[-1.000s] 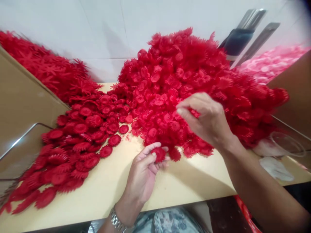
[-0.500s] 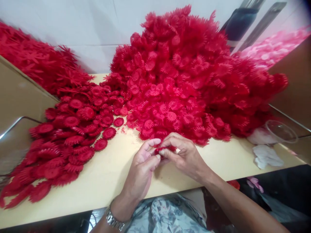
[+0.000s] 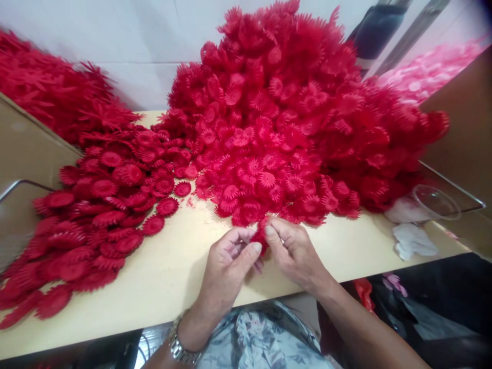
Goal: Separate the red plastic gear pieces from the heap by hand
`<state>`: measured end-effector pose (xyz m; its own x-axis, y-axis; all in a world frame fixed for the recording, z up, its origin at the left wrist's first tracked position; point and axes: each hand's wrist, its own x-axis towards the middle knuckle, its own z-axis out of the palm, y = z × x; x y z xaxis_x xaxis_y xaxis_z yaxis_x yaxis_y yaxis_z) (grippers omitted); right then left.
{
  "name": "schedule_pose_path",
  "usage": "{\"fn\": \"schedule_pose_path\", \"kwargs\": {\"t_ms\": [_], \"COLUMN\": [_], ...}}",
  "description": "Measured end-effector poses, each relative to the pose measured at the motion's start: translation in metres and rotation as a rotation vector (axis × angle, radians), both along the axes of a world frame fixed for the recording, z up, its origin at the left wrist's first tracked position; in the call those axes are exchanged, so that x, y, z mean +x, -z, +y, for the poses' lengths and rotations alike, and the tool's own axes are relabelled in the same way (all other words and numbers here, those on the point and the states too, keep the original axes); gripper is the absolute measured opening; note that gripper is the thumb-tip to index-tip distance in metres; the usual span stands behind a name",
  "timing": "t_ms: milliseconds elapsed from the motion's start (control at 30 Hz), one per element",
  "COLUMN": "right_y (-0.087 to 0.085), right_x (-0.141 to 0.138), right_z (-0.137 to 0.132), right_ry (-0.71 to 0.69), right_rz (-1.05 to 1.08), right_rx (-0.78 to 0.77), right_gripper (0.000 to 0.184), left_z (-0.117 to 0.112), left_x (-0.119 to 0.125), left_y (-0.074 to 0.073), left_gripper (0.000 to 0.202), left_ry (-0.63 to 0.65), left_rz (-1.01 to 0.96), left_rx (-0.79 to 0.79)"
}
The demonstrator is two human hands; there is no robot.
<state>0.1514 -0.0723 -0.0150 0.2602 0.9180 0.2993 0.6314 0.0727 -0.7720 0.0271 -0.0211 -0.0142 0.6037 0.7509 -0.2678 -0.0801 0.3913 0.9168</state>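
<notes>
Between my two hands is a red fringed flower piece (image 3: 262,237), pinched from both sides above the table's front half. My left hand (image 3: 230,259) grips its left side between thumb and fingers. The thumb and forefinger of my right hand (image 3: 292,251) are closed on its right side. Fingers cover much of the piece, so its full shape is hidden. Just beyond my hands rises a large heap of red fringed flower pieces (image 3: 265,148). Left of my hands lies a spread of darker red, thicker round flower pieces (image 3: 103,205).
Red star-shaped petals (image 3: 49,87) are piled at the far left behind a brown board (image 3: 26,148). At the right are a clear plastic cup (image 3: 436,202) and crumpled white tissue (image 3: 414,241) on the pale table (image 3: 165,287). Pink petals (image 3: 430,74) lie beyond the right-hand board.
The red piece between my hands now stands more upright, and my right fingers have shifted along it. My left fingers have curled in. The whole view has moved slightly.
</notes>
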Motion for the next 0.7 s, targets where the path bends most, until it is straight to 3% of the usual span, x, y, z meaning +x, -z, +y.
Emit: {"fn": "schedule_pose_path", "kwargs": {"t_ms": [167, 433, 600, 700], "right_y": [0.002, -0.005, -0.014, -0.024], "right_x": [-0.003, -0.008, 0.010, 0.023], "right_z": [0.002, 0.007, 0.010, 0.015], "right_ry": [0.040, 0.105, 0.314, 0.239], "right_rz": [-0.114, -0.161, -0.017, -0.130], "right_rx": [0.045, 0.084, 0.082, 0.106], "right_gripper": [0.032, 0.029, 0.028, 0.026], "left_z": [-0.002, 0.001, 0.001, 0.004], "left_x": [0.002, -0.004, -0.013, -0.013], "left_y": [0.000, 0.002, -0.006, -0.010], "left_gripper": [0.014, 0.017, 0.013, 0.011], "left_ry": [-0.063, -0.011, -0.096, -0.115], "left_rz": [0.064, 0.051, 0.022, -0.032], "left_rx": [-0.015, 0.016, -0.018, -0.098]}}
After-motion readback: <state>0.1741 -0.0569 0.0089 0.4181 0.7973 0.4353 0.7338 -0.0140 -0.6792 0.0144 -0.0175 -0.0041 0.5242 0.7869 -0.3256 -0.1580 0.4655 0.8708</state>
